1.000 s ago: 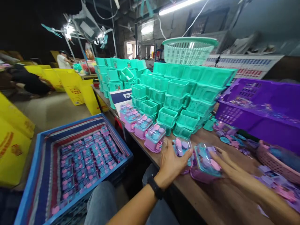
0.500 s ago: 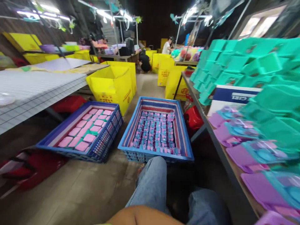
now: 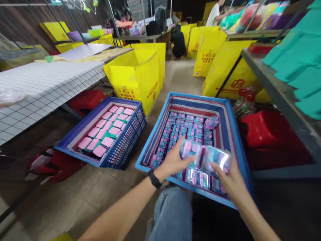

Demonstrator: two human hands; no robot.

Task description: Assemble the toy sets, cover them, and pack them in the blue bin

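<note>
My left hand [image 3: 175, 159], with a dark band on its wrist, is closed around a clear-lidded pack [image 3: 191, 150] with pink and blue contents. Beside it, my right hand [image 3: 232, 175] grips a similar clear-lidded pack [image 3: 216, 160], its top catching the light. Both packs are held side by side above a light blue crate [image 3: 153, 140] with a striped lining. Rows of similar small packs [image 3: 175, 125] fill much of the crate's bottom. One pack [image 3: 212, 123] sits raised near the far right corner of the rows.
To the left stands a dark blue crate [image 3: 125, 144] of pink-topped boxes [image 3: 101, 133]. Yellow bins [image 3: 147, 80] stand ahead. A red stool [image 3: 271, 130] is under the right table [image 3: 277, 83], which bears green trays [image 3: 301, 63]. A person [image 3: 178, 42] crouches in the aisle.
Both my hands have come into view over the light blue crate, each holding a pack. My view has turned right and down, so both crates appear shifted.
</note>
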